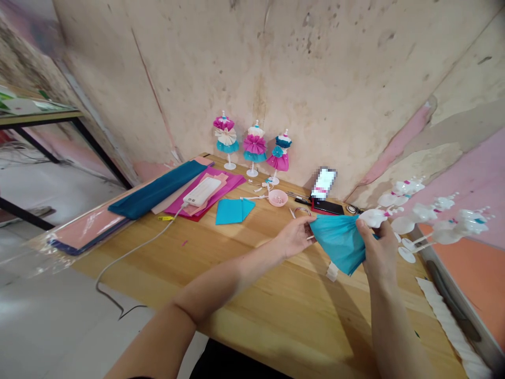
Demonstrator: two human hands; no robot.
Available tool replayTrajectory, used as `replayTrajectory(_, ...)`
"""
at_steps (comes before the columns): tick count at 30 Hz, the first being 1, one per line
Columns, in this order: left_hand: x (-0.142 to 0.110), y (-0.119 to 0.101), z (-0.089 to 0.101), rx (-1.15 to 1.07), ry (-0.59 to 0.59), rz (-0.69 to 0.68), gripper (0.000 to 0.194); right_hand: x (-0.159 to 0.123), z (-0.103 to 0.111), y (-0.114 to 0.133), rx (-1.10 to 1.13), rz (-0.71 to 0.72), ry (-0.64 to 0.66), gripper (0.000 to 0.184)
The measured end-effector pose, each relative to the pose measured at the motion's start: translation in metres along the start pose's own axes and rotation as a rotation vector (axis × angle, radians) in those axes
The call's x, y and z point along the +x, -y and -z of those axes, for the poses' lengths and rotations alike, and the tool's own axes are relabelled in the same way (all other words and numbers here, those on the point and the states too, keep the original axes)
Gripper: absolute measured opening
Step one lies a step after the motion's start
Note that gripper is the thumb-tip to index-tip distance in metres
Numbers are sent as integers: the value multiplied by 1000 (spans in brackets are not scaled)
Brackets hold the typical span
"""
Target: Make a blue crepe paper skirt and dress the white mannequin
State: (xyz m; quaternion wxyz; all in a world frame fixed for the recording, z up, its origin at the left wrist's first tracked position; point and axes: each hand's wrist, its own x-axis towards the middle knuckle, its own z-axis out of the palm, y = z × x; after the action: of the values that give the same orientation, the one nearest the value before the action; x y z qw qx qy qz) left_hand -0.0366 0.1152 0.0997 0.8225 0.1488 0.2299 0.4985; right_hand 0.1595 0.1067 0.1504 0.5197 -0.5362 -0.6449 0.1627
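Note:
In front of me, a piece of turquoise crepe paper fans out in pleats like a skirt. Its gathered end lies against the waist of a small white mannequin, which is tilted on its side with the bust toward the right. My right hand is closed around that waist, thumb pressing the gathers. At the paper's left edge, my left hand pinches the sheet with its fingers partly behind it. A clear block, perhaps a tape roll, shows below the paper.
Three dressed mini mannequins stand by the wall; several bare ones are at right. Folded turquoise sheets, a pink bowl, scissors, a lit phone, and a power bank on coloured paper lie on the wooden table.

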Motion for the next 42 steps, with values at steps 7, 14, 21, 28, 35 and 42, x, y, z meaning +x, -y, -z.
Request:
replayTrajectory(7,-4,10,-2,87,34,-244,38,0,-5,2,-28,-46,-54,36)
replayTrajectory(14,-15,16,-9,290,168,-423,50,1,-4,-2,10,-29,-60,35)
replayTrajectory(21,-6,17,-3,298,183,-429,38,1,-2,1,19,-40,-75,33)
replayTrajectory(28,-9,15,-6,355,136,-458,39,1,-1,2,39,-36,-43,35)
replayTrajectory(35,-10,16,-8,458,126,-519,32,1,-2,5,34,-39,-42,35)
replayTrajectory(42,-6,19,-2,453,61,-526,26,0,0,5,34,-42,-45,33)
